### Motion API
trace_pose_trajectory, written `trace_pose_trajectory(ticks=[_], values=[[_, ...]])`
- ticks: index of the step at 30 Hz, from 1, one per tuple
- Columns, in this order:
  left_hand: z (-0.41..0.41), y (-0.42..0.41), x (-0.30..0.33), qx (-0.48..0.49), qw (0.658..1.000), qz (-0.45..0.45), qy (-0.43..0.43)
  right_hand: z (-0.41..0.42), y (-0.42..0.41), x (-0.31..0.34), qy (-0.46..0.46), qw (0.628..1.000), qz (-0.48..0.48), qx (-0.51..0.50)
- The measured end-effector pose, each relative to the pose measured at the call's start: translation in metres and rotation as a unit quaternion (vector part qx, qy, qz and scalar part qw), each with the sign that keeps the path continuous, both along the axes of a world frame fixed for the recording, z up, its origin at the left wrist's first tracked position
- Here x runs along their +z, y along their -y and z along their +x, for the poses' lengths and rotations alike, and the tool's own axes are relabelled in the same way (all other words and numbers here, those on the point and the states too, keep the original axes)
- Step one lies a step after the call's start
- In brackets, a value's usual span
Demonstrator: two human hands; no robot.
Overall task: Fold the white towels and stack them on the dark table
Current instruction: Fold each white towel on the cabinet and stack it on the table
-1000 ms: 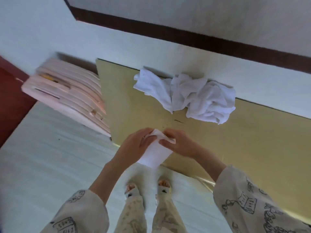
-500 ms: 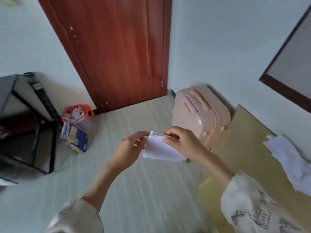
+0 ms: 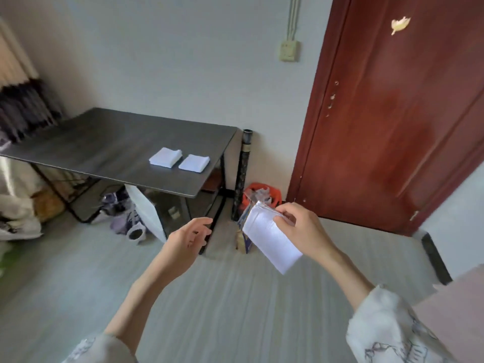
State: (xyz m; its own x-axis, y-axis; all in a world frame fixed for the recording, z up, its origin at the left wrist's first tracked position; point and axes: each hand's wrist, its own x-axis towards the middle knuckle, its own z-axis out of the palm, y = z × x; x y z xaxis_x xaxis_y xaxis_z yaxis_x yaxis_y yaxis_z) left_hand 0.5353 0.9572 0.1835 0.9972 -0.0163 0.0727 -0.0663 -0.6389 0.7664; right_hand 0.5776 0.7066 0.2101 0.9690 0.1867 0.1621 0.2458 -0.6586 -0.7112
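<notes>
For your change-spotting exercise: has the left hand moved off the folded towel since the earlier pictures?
Yes. The left hand has let go and hangs open, apart from and left of the folded towel, which only the right hand pinches now.

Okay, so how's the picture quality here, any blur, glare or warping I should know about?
Head view: wide-angle warping bows the door and wall lines; the left edge, with the curtain, is smeared by motion blur; light is soft and even, with no harsh glare. The right hand holding the folded towel, the left hand and both towel stacks on the dark table read fairly sharp.
</notes>
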Motion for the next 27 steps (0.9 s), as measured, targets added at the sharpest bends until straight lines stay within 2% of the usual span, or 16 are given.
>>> trace_pose_trajectory(ticks=[8, 16, 19, 23, 27], values=[[0.12, -0.11, -0.021, 0.059, 0.998, -0.007, -0.023, 0.158, -0.123, -0.006, -0.007, 0.996, -0.005, 0.091], [0.264, -0.194, -0.036, 0.095, 0.991, -0.044, -0.087, 0.317, -0.213, -0.007, -0.076, 0.985, -0.014, 0.155], [0.312, -0.216, -0.048, 0.103, 0.981, -0.104, -0.127, 0.368, -0.237, -0.01, -0.091, 0.981, -0.005, 0.174], [0.382, -0.241, -0.069, 0.099, 0.946, -0.246, -0.188, 0.434, -0.264, -0.02, -0.134, 0.971, -0.007, 0.198], [0.466, -0.263, -0.088, 0.009, 0.918, -0.308, -0.25, 0.498, -0.292, -0.033, -0.165, 0.967, 0.012, 0.194]])
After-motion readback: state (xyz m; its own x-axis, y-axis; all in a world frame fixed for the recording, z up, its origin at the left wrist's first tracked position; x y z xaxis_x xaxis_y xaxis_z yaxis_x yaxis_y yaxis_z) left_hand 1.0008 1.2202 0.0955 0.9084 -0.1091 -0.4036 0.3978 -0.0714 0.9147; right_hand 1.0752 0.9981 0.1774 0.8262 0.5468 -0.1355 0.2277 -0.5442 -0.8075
